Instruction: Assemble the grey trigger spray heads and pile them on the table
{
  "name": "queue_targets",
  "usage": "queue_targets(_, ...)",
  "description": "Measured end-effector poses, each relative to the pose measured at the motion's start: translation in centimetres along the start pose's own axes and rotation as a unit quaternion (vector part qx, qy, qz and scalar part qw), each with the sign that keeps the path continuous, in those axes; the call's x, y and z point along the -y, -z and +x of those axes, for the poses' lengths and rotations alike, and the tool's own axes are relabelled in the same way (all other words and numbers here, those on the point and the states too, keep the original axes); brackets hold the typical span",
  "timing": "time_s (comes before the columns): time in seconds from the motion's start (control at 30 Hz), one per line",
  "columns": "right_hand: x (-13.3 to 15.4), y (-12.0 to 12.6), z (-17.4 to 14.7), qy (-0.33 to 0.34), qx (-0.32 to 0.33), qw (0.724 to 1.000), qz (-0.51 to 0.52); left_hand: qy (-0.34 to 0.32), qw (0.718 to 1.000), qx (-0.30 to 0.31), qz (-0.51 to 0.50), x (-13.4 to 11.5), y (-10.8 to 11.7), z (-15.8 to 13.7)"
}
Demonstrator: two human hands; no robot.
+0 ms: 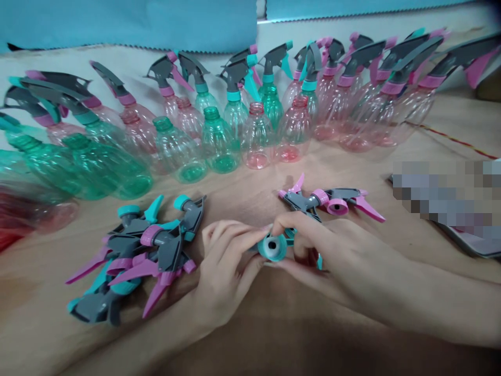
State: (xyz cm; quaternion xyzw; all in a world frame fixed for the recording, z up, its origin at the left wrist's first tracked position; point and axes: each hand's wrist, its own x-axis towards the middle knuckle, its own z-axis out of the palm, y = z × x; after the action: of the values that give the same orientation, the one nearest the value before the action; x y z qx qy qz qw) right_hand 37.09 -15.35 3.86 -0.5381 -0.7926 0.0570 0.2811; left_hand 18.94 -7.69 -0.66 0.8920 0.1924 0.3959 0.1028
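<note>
Between my two hands is a trigger spray head (273, 247) with a teal collar, its round opening turned up toward me. My left hand (229, 261) is closed on its left side, thumb and fingertips at the collar. My right hand (313, 245) grips it from the right, the index finger bent over the collar's rim. Most of the spray head's body is hidden by my fingers. Left of my hands lies a pile of loose grey spray heads (164, 250) with pink or teal parts. Just beyond my right hand lie pink-collared spray heads (313, 201).
Open green bottles (221, 138) and open pink bottles (258, 136) stand in a row behind. Farther back are several bottles topped with spray heads (235, 78). At right lie a flat dark-edged device (442, 230), partly blurred out, and a twisted red-yellow wire (457, 138).
</note>
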Motion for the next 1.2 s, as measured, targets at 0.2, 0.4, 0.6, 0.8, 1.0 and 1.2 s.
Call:
queue_targets(0.2,-0.1,-0.6,-0.1,0.035,0.014,0.999,-0.029,0.002,1.0,0.0,0.01,0.0,-0.1,0.0)
queue_targets(0.4,0.0,-0.5,0.2,0.046,0.017,0.998,-0.039,-0.006,1.0,0.015,0.01,-0.1,0.0,0.1)
queue_targets(0.6,0.0,0.2,0.8,0.102,0.057,0.988,-0.105,-0.008,1.0,0.029,-0.004,-0.2,0.0,0.1)
queue_targets(0.8,-0.2,0.5,1.0,0.144,0.103,0.977,-0.12,0.0,0.999,0.037,-0.007,-0.1,-0.1,0.0)
queue_targets(1.0,-0.3,0.6,1.0,0.145,0.126,0.976,-0.102,-0.014,0.999,0.051,-0.009,-0.2,0.0,0.0)
queue_targets(1.2,-0.6,0.8,0.9,0.129,0.089,0.987,-0.025,0.0,0.998,0.047,-0.029,0.0,0.1,0.1)
